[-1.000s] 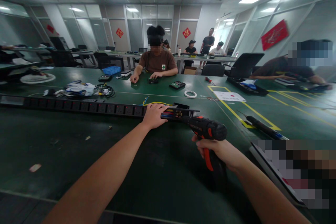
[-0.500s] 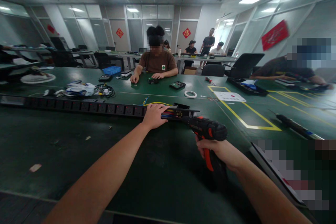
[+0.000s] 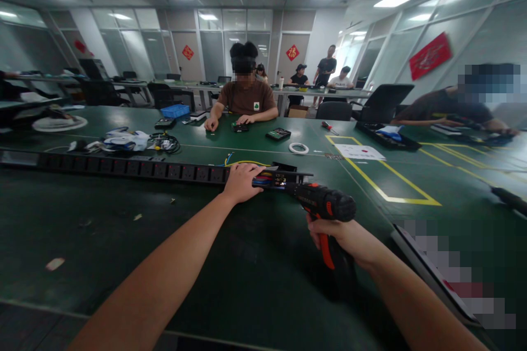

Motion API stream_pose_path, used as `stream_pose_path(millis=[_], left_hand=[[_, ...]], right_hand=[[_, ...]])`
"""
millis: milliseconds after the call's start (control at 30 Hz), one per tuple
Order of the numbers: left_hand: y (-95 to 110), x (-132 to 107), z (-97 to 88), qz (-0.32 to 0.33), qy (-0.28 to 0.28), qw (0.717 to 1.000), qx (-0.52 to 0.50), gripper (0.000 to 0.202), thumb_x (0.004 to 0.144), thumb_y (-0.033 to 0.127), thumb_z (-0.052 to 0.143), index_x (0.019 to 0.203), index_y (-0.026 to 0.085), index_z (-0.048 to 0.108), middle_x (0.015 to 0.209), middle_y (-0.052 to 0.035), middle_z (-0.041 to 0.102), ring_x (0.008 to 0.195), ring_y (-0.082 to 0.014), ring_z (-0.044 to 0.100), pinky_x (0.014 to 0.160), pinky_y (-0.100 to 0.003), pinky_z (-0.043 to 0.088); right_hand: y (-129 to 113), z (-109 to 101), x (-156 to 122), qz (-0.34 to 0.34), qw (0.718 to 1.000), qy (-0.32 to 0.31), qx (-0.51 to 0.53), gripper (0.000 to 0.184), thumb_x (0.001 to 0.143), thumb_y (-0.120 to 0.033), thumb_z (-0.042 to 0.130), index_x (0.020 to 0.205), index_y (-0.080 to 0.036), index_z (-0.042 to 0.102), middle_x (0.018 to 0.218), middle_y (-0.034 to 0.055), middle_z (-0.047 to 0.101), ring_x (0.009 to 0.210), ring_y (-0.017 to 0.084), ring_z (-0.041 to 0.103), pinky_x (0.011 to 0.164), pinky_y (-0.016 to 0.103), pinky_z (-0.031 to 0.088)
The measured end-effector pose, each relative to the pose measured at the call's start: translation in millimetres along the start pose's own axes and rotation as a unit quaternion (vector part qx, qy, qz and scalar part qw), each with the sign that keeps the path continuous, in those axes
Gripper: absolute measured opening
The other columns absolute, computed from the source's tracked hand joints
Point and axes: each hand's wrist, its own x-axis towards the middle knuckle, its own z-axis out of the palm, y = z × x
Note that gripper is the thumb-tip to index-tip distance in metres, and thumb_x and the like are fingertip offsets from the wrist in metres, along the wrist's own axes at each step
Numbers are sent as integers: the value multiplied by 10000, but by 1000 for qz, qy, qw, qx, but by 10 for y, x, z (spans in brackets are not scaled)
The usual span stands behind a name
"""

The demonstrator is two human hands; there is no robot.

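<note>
A long black power strip (image 3: pixel 160 168) with a row of sockets lies across the green table. My left hand (image 3: pixel 242 181) is closed over it near its open right end, where coloured wires and a small terminal block (image 3: pixel 280 181) show. A bright glow falls on that block. My right hand (image 3: pixel 337 233) grips a black and orange cordless drill (image 3: pixel 323 200) by its handle. The drill's nose points left at the terminal block; whether its bit touches a screw cannot be made out. Yellow and blue wires (image 3: pixel 247 163) stick out behind the strip.
Behind the strip lie bagged cables (image 3: pixel 125 140), a blue basket (image 3: pixel 175 111), a white tape roll (image 3: pixel 298 148), a screwdriver (image 3: pixel 329 128) and a black tray (image 3: pixel 387 136). A person (image 3: pixel 247 93) sits opposite. A dark tool (image 3: pixel 510 198) is at the right edge.
A glow now lights the terminal block in front of the drill. The dark long tool on the right has slid rightward, mostly out of view. Both my hands have barely moved.
</note>
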Motion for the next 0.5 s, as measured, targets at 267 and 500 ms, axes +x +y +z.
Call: stream_pose_path(millis=[267,500], left_hand=[[-8,2,11,5,5,1000,5,684,745,464,809,1376,320,587,1327,-46,646,1249,-317,538,1065,-494,315],[-7,1,23,7,13,1000,8,670,738,456,817,1357,317,599,1313,-47,651,1239,-317,543,1070,-497,307]], right_hand=[[36,-13,29,-4,1000,-3,-3,160,699,-319,700,742,-194,610,576,-13,599,573,169,560,592,292,448],[17,-7,9,-5,1000,-1,0,156,696,-309,699,737,-191,605,571,-18,605,567,161,562,586,285,448]])
